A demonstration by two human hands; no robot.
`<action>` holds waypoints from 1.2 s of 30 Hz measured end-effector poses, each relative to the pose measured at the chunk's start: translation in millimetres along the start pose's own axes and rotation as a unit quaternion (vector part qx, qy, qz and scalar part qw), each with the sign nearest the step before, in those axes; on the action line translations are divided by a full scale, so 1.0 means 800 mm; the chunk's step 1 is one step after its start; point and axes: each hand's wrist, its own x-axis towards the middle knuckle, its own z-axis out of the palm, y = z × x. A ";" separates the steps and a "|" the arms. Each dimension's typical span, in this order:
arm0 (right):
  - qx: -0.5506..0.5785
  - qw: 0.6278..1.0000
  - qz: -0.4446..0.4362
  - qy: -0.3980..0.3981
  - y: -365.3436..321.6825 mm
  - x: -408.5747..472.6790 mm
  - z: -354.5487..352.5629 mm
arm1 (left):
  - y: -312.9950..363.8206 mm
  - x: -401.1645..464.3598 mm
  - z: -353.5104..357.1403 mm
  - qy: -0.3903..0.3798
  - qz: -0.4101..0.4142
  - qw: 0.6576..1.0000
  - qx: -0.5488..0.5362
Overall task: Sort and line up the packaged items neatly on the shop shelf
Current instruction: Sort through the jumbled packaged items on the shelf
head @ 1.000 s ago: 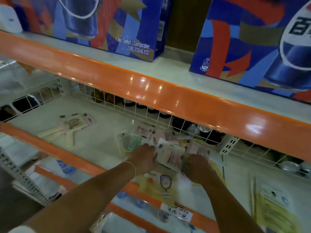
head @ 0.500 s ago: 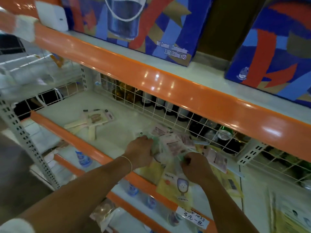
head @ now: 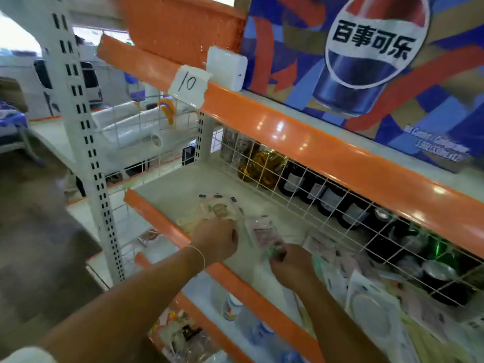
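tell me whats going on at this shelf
A person is tidying small flat packets on the middle shelf of an orange shop rack. The left hand rests on a tan packet near the shelf's front edge; its grip is hidden. The right hand pinches a green-edged packet, just beside a pink packet. More packets lie loose to the right.

The left hand (head: pixel 218 238) now sits further left on the shelf (head: pixel 183 184), right by the packets with the wooden sticks (head: pixel 207 214). The right hand (head: pixel 290 265) now pinches a small green packet (head: pixel 273 251), away from the big pile. A pink packet (head: pixel 263 230) now lies alone between the two hands.
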 end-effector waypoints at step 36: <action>0.006 0.985 0.114 0.128 0.043 0.030 0.006 | 0.046 0.068 0.028 -0.038 0.123 0.990 -0.051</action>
